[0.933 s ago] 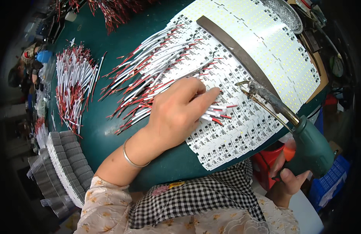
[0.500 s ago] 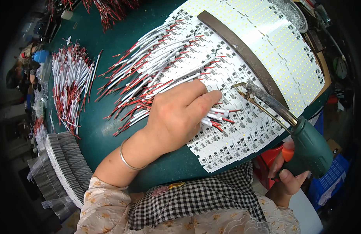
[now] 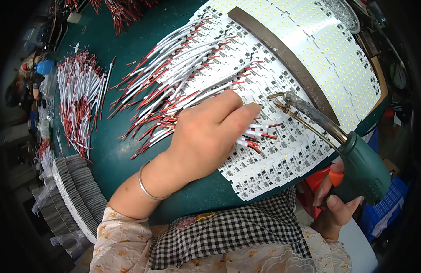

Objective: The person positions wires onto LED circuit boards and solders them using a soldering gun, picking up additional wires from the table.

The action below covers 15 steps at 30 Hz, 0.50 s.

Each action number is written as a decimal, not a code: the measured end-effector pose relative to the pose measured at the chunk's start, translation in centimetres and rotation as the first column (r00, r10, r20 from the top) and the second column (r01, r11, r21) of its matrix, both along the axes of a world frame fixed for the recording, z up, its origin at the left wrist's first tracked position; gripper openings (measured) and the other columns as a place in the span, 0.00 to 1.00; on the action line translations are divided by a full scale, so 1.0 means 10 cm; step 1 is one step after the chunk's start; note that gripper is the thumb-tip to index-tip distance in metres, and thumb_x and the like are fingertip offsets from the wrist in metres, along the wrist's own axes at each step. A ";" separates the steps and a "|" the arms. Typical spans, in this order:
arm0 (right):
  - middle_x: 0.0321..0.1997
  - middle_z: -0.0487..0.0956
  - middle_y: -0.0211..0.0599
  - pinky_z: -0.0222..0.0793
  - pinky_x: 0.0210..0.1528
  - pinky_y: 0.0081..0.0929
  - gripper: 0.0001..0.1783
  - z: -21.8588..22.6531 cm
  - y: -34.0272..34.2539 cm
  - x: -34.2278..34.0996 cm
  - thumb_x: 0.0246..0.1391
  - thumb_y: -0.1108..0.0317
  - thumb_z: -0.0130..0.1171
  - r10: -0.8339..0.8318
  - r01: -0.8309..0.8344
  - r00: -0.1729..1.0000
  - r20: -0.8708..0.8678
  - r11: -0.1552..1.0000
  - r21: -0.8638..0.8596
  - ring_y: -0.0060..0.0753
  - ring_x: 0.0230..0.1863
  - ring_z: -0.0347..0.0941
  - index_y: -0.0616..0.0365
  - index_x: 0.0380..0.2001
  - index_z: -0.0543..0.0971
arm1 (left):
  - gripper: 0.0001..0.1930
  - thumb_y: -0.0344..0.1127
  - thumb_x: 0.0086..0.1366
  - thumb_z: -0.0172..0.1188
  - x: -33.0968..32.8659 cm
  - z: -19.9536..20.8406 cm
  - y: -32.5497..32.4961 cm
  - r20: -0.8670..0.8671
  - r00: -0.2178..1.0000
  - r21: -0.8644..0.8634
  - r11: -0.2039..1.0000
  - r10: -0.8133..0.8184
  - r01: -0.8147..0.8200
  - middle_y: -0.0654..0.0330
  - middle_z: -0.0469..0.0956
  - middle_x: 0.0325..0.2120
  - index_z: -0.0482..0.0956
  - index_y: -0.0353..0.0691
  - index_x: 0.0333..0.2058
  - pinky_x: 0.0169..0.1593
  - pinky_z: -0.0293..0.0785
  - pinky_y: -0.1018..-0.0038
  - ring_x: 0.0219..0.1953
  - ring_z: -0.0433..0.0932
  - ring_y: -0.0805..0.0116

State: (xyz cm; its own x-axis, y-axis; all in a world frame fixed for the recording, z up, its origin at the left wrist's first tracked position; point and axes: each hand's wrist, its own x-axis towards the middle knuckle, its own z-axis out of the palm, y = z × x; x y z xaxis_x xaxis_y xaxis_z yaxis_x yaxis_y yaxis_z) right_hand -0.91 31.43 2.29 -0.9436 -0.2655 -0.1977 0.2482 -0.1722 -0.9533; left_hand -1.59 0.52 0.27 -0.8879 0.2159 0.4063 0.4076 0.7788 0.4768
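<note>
My left hand [image 3: 206, 136] lies palm down on a white panel of LED circuit boards [image 3: 283, 150], its fingers pinching a small bunch of red and white wire leads [image 3: 258, 134] against the panel. My right hand [image 3: 335, 200] grips the green pistol handle of a soldering gun [image 3: 363, 166]. The gun's long metal barrel points up-left, and its tip [image 3: 276, 98] hovers just right of my left fingertips, above the boards. Many more soldered red and white leads [image 3: 183, 77] fan out to the left across the panel.
A dark metal bar [image 3: 283, 54] lies diagonally across the white LED sheets. Loose bundles of red and white leads [image 3: 80, 100] rest on the green table [image 3: 128, 50] at left. Stacks of grey strips [image 3: 76, 191] stand at lower left. A blue crate [image 3: 385, 209] sits at lower right.
My left hand has slid slightly right along the panel with the leads. The soldering gun has stayed nearly in place, its tip close to my fingers.
</note>
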 end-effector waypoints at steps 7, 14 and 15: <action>0.49 0.72 0.62 0.69 0.18 0.23 0.39 0.01 -0.01 -0.02 0.40 0.74 0.66 0.040 -0.040 0.999 -0.001 0.999 -0.001 0.35 0.21 0.73 0.78 0.55 0.61 | 0.25 0.20 0.38 0.61 0.01 0.05 0.05 -0.011 0.999 -0.095 0.994 0.051 -0.052 0.58 0.75 0.27 0.78 0.39 0.41 0.24 0.72 0.72 0.24 0.76 0.63; 0.49 0.71 0.62 0.69 0.18 0.23 0.37 0.00 -0.03 -0.01 0.42 0.74 0.66 0.021 -0.021 1.000 -0.005 1.000 -0.006 0.35 0.22 0.73 0.78 0.54 0.62 | 0.25 0.20 0.38 0.62 -0.01 0.04 0.04 0.025 1.000 -0.027 0.999 0.019 -0.018 0.57 0.75 0.27 0.78 0.38 0.41 0.24 0.72 0.72 0.25 0.77 0.61; 0.49 0.71 0.61 0.69 0.18 0.23 0.37 0.00 -0.04 -0.02 0.42 0.74 0.66 0.029 -0.029 1.000 -0.010 1.000 -0.005 0.35 0.22 0.73 0.78 0.54 0.62 | 0.25 0.20 0.38 0.63 0.00 0.06 0.05 0.037 0.999 -0.061 0.998 0.024 -0.021 0.57 0.75 0.27 0.78 0.38 0.42 0.24 0.72 0.72 0.25 0.77 0.61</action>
